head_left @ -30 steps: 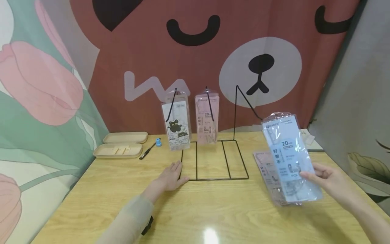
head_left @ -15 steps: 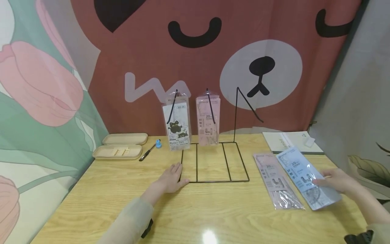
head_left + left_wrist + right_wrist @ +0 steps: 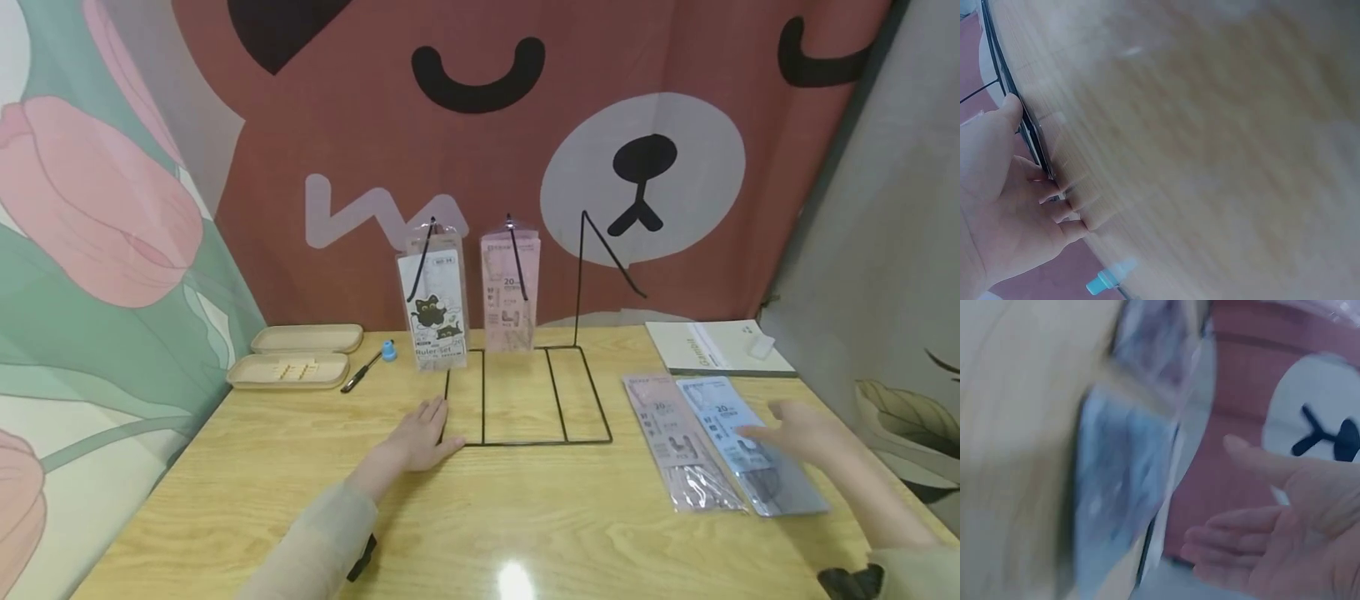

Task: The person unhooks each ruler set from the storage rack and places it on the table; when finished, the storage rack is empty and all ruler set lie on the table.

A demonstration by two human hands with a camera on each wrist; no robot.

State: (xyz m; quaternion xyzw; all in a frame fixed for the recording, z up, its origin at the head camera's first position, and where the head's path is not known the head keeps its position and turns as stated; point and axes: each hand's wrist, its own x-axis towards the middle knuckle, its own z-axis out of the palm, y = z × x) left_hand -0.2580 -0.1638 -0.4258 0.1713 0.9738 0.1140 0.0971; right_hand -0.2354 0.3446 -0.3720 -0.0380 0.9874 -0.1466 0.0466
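Trays (image 3: 291, 371), pen (image 3: 360, 372), notebook (image 3: 716, 347)

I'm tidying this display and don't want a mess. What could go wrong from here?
The blue packet lies overlapping the pink packet near the table edge; the right hand above it might nudge both off. The left hand rests on the wire rack, whose two hung packets could swing or slip if it shifts.

packets hanging (image 3: 434, 302): 2 | packets lying (image 3: 678, 437): 2 | trays (image 3: 291, 370): 2 | pen (image 3: 362, 372): 1 | rack (image 3: 525, 433): 1 | notebook (image 3: 712, 347): 1
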